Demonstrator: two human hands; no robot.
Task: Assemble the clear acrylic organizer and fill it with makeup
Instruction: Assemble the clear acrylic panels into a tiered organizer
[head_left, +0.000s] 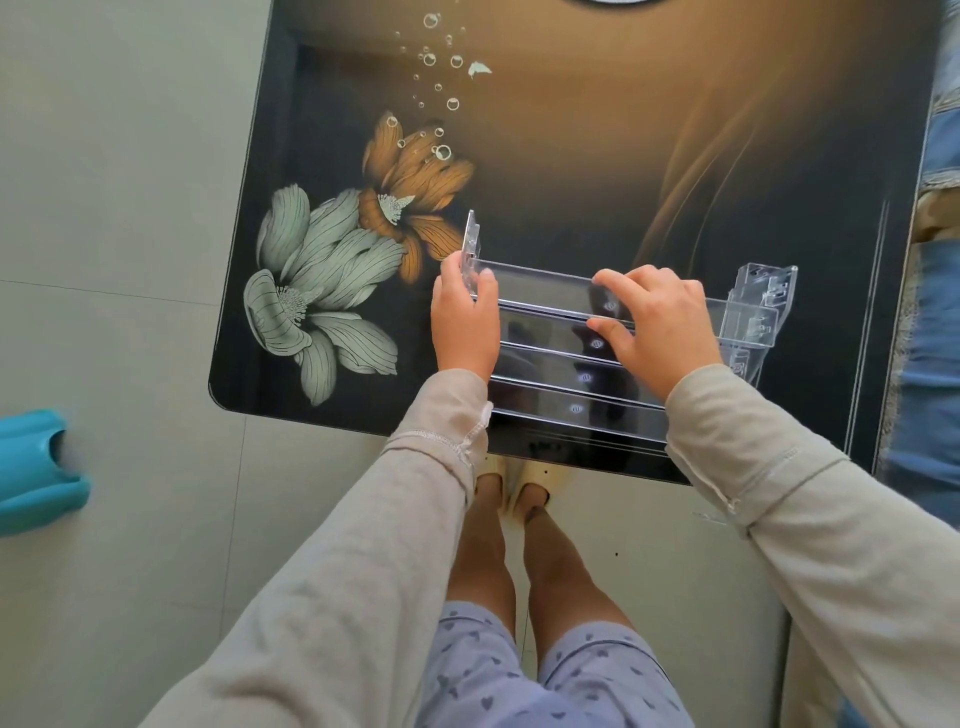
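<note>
A clear acrylic organizer (561, 358) with several stepped tiers stands on the glossy dark table (571, 156) near its front edge. My left hand (465, 327) pinches the organizer's clear left side panel (470, 244), thumb on one face and fingers on the other. My right hand (654, 327) presses down on the upper shelves, fingertips on the top tier. The right side panel (763, 306) stands attached at the far end. No makeup is in view.
The table top carries a printed flower pattern (332, 280) at the left. A teal plastic object (36, 467) lies on the tiled floor at the left. Blue fabric (935, 332) runs along the table's right edge. My legs and slippers stand below the table's front edge.
</note>
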